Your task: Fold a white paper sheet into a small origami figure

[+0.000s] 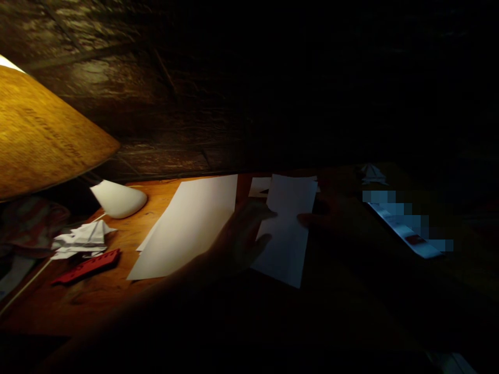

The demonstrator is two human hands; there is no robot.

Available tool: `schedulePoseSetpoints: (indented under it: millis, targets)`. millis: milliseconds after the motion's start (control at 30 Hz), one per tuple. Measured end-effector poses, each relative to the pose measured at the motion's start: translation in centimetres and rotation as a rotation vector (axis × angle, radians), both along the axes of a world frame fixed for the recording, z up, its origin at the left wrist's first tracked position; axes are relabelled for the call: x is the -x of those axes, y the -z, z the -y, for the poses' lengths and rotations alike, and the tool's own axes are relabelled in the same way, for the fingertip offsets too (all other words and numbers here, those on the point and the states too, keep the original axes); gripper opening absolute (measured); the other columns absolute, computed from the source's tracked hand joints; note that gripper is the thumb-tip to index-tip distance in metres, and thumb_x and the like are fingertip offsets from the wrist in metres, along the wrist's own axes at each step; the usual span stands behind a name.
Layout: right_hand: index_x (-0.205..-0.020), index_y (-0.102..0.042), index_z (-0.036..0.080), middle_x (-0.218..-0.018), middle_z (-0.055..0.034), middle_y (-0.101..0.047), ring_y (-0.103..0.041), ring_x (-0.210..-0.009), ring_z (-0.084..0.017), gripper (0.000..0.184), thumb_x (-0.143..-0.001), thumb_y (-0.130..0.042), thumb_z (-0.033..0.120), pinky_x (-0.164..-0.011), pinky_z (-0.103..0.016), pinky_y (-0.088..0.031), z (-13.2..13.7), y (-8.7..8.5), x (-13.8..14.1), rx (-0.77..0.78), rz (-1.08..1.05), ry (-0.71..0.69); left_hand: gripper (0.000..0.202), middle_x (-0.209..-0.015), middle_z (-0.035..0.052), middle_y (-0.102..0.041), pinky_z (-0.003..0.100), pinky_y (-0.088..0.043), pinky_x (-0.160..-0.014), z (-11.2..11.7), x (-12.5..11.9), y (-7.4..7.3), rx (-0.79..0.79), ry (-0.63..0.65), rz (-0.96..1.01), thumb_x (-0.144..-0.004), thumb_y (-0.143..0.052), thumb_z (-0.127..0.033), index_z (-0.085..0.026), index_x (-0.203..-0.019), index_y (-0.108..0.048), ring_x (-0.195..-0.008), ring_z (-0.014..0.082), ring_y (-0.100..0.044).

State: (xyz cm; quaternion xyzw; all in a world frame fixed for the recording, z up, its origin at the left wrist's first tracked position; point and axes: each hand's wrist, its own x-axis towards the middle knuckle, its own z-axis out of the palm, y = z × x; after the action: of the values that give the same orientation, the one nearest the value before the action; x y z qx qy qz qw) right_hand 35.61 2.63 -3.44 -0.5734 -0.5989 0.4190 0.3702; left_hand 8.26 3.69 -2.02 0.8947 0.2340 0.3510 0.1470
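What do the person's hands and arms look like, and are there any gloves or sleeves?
The left hand looks bare, with no glove, and no sleeve shows on the lit part of its forearm. The right hand looks gloveless too, but its arm is too dark to tell.

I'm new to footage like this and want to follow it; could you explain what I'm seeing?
There is no machine here: these are a person's bare hands, seen by a camera worn on the head, looking forward and down. It is the only view. The left hand and the right hand are at opposite edges of a narrow white paper; darkness hides how firmly they hold it. On the wooden table, larger sheets lie to the left, with a folded paper shape and a red object farther left, near a lampshade. Another folded shape stands at the far right.
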Motion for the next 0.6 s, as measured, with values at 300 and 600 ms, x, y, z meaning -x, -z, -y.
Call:
schedulePoseSetpoints:
  millis: [300, 600]
  targets:
    - [-0.102, -0.074, 0.02, -0.098, -0.0104, -0.078, -0.073, -0.084, -0.03, 0.033, -0.079, -0.074, 0.043, -0.072, -0.041, -0.056, 0.4, -0.4, 0.7, -0.229, 0.413, 0.084, 0.06, -0.152, 0.0134, -0.049, 0.051, -0.043, -0.115, 0.2, -0.1, 0.9, 0.097, 0.335, -0.378, -0.094, -0.068, -0.034, -0.027, -0.149, -0.045, -0.142, 0.0301, -0.045]
    - [-0.105, -0.072, 0.022, -0.101, -0.0085, -0.077, -0.071, -0.087, -0.027, 0.026, -0.082, -0.069, 0.035, -0.074, -0.039, -0.055, 0.6, -0.9, 0.7, -0.229, 0.214, 0.078, 0.057, -0.146, 0.0128, -0.053, 0.053, -0.046, -0.109, 0.0, -0.1, 0.8, 0.051, 0.279, -0.296, -0.091, -0.068, -0.035, -0.027, -0.144, -0.048, -0.135, 0.0316, -0.05]
